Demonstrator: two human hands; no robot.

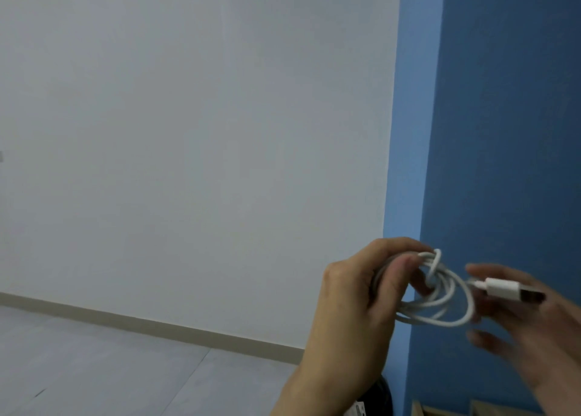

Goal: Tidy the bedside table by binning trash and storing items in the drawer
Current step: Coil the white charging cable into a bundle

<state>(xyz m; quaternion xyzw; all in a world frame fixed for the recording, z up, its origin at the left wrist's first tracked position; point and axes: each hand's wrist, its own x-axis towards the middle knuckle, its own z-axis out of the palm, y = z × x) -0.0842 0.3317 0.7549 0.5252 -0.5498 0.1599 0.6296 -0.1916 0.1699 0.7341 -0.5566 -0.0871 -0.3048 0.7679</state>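
Note:
A coiled white charging cable (440,305) hangs in the air in front of the blue wall. My left hand (352,308) grips the coil at its left side, fingers curled around the loops. The cable's white plug end (503,288) sticks out to the right over my right hand (534,321). That hand is blurred, with its fingers spread behind and below the plug; I cannot tell whether it holds the plug. The bedside table top and the drawer are out of view.
A pale grey wall (188,132) fills the left, a blue wall (503,101) the right. Grey floor (94,368) lies below a light skirting board. A dark round object (385,396) sits at the bottom, and pale wooden edges (446,411) show at the bottom right.

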